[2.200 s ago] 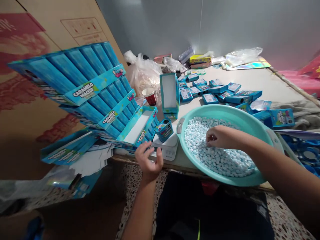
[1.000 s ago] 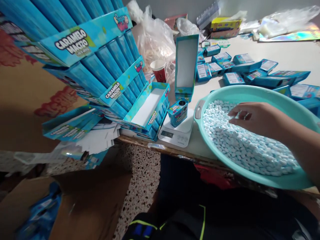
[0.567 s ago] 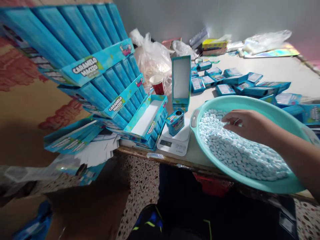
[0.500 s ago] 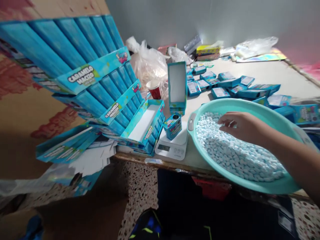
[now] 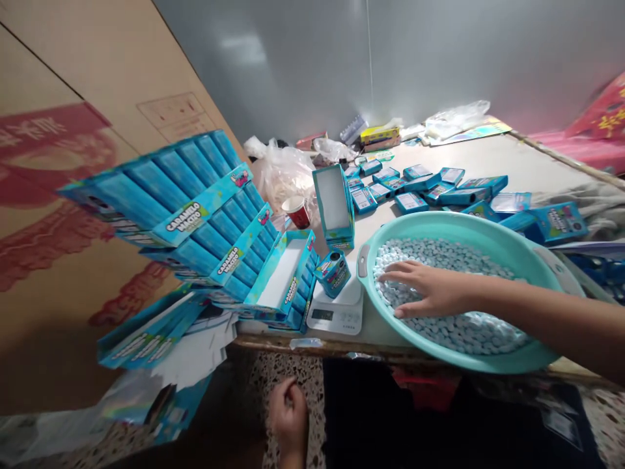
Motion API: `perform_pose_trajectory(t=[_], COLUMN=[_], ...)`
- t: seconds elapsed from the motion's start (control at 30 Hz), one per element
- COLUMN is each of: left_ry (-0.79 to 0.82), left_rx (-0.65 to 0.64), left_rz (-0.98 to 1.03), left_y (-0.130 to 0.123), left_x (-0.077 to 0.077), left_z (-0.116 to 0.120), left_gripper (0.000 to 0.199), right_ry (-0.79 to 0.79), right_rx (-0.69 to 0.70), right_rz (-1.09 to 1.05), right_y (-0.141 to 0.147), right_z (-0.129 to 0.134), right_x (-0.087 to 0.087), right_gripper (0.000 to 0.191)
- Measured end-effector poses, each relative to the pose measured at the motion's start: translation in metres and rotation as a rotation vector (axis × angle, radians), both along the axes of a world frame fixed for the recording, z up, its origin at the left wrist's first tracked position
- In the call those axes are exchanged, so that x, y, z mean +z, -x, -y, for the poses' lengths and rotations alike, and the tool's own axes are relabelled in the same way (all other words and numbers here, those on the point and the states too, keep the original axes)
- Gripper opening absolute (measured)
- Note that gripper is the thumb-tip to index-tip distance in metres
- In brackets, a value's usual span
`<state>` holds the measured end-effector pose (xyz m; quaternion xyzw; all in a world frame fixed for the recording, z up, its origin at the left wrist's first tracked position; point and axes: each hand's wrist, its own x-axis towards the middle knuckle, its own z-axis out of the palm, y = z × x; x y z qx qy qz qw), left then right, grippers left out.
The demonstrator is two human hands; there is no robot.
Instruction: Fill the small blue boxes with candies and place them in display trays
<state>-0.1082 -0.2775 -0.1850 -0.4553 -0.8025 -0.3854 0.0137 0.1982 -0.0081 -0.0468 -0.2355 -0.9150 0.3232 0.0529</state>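
Observation:
My right hand [image 5: 424,288] lies on the small pale candies [image 5: 439,251] in the turquoise basin [image 5: 483,225], its fingers spread. Below the table edge, my left hand [image 5: 289,413] hangs with its fingers curled; whether it holds anything is hidden. Left of the basin, a small blue box [image 5: 333,275] with a round hole in its top stands on a white scale [image 5: 347,319]. Behind it an upright display carton [image 5: 334,205] shows its white inside. An open display tray [image 5: 280,270] rests to the left of the scale.
Stacked trays of blue boxes [image 5: 195,215] lean by a large cardboard box [image 5: 39,260] at left. Many small blue boxes [image 5: 410,202] lie behind the basin. A red paper cup [image 5: 297,212] and plastic bags [image 5: 283,169] are behind the tray. Flat cartons [image 5: 146,332] jut out at lower left.
The view has tilted upward. My right hand has moved left in the basin and its fingers have spread onto the candies. My left hand has come into view at the bottom.

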Motion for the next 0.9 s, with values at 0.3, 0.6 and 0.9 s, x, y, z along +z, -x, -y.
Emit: perform_pose_trajectory(t=[0.3, 0.6, 0.9], left_ry=[-0.346, -0.224, -0.5], left_rx=[-0.355, -0.179, -0.32], left_rz=[-0.403, -0.222, 0.175], left_y=[-0.079, -0.076, -0.121], left_x=[0.136, 0.114, 0.182], left_z=[-0.143, -0.183, -0.205], left_gripper=[0.033, 0.052, 0.054], right_ry=[-0.074, -0.123, -0.004], right_rx=[0.019, -0.072, -0.414], right_rz=[0.099, 0.188, -0.067], right_y=[-0.024, -0.027, -0.031], right_z=[0.007, 0.008, -0.009], right_x=[0.003, 0.012, 0.006], right_gripper=[0.065, 0.03, 0.032])
